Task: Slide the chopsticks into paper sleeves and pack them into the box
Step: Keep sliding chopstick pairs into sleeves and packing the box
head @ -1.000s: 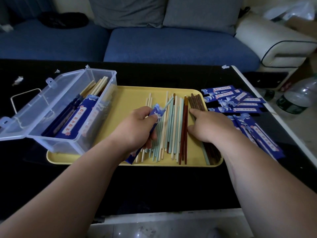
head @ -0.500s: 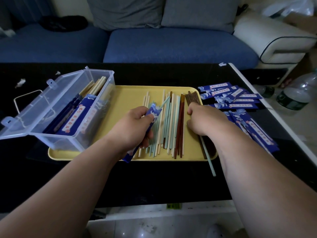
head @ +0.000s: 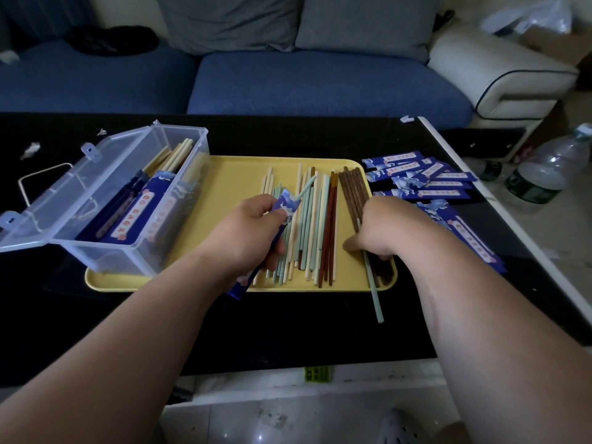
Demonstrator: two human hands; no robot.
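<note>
Black table (head: 288, 331) was topped by a yellow tray (head: 224, 187), the clear box (head: 105, 251) at its left end. A blue sleeve (head: 283, 213) was gripped in curled fingers of the left hand (head: 246, 232); a mint chopstick (head: 373, 290) was pinched beneath the right hand (head: 390, 229).

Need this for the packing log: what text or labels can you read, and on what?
None is legible.
Loose paper sleeves: red characters on white strips, too blurred.
Sleeves in the box, box: same strips, blurred.
Yellow sticker on the table edge: dark marks, too small.
Bottle label: unreadable.
</note>
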